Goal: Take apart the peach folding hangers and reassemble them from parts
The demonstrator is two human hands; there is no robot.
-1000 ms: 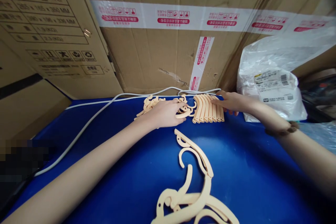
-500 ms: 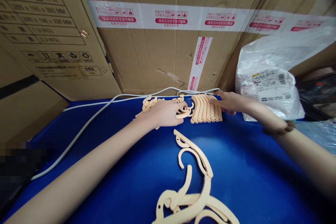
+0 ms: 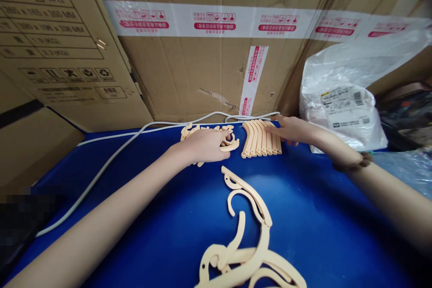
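Near the back of the blue surface, my left hand (image 3: pixel 211 145) is closed over a loose pile of cream plastic folding hangers (image 3: pixel 231 146), which it partly hides. To its right, a neat row of the same folded hangers (image 3: pixel 258 140) lies side by side. My right hand (image 3: pixel 292 129) is curled against the right end of that row, its fingertips on the last pieces. More folding hangers (image 3: pixel 251 258) lie overlapping in the foreground, apart from both hands, with hooks showing; the lowest are cut off by the frame's bottom edge.
Large cardboard boxes (image 3: pixel 189 72) stand like a wall behind the blue surface (image 3: pixel 162 234). A white cable (image 3: pixel 111 159) runs along the back and down the left. At the right sits a white plastic parcel bag (image 3: pixel 347 121) with a label. A dark object lies at the left edge.
My left hand has shifted slightly left with the loose hangers, and a small gap now shows between pile and row. My right hand stays at the row. The view has turned a little.
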